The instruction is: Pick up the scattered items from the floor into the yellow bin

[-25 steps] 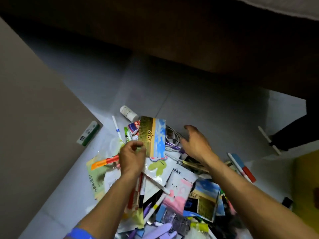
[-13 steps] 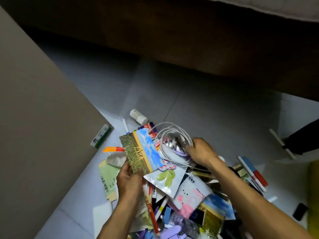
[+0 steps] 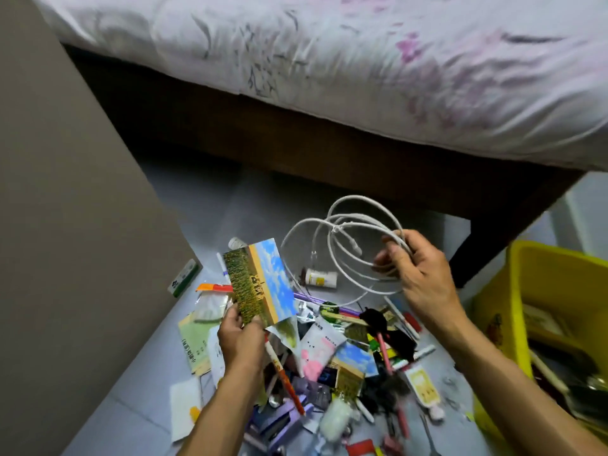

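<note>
Both hands are loaded and lifted off the pile, so the step in hand looks like the carry to the bin. The left hand [image 3: 241, 340] pinches a postcard [image 3: 261, 281] of a field and blue sky by its lower edge, thumb on the front and fingers curled behind, holding it upright above the clutter. The right hand [image 3: 424, 274] has its fingers curled round a loose coil of white cable [image 3: 342, 225], whose loops fan out toward 10 o'clock and whose lower loop hangs down near the pile.

The yellow bin [image 3: 516, 324] stands at 3 o'clock, just beside the right forearm, with some things already inside. On the floor [image 3: 210, 199] between the hands a small white bottle [image 3: 320, 278] lies on its side, and at 6 o'clock the heap of packets, pens and cards remains, so most of the task is left.

The next move probably calls for swinging both hands to 3 o'clock and letting go over the bin. The trailing cable loops may snag items in the pile, so it should be lifted clear first.
</note>
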{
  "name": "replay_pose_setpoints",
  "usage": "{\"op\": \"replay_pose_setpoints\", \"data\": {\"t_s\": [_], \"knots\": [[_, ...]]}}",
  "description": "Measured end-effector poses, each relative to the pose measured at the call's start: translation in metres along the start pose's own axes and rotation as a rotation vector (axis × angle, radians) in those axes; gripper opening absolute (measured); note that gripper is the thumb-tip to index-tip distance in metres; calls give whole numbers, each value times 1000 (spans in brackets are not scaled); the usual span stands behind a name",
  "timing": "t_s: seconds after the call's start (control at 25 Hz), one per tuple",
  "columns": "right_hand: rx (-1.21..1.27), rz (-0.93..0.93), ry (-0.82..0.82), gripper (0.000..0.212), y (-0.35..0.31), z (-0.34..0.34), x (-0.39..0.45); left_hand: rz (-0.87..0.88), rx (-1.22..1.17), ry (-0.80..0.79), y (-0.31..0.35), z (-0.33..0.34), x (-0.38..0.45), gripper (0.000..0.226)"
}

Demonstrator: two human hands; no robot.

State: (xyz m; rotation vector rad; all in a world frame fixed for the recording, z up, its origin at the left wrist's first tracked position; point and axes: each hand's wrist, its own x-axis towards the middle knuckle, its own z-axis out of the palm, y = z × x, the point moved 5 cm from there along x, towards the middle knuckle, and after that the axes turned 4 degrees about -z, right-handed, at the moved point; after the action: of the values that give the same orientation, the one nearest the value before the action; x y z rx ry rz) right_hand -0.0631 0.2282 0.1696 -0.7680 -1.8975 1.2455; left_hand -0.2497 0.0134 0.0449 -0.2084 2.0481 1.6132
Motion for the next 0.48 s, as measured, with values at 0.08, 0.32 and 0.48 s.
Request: {"op": "replay_pose_setpoints", "data": {"t_s": [0.08, 0.32, 0.48], "knots": [[69, -26, 85, 19, -35, -30, -8, 47, -25, -41, 13, 2, -24, 44], [206, -23, 243, 16, -98, -123, -54, 46, -188, -288, 43, 34, -126, 44], [177, -76, 471, 18, -132, -217, -81, 41, -176, -590, 80, 99, -202, 38]]}}
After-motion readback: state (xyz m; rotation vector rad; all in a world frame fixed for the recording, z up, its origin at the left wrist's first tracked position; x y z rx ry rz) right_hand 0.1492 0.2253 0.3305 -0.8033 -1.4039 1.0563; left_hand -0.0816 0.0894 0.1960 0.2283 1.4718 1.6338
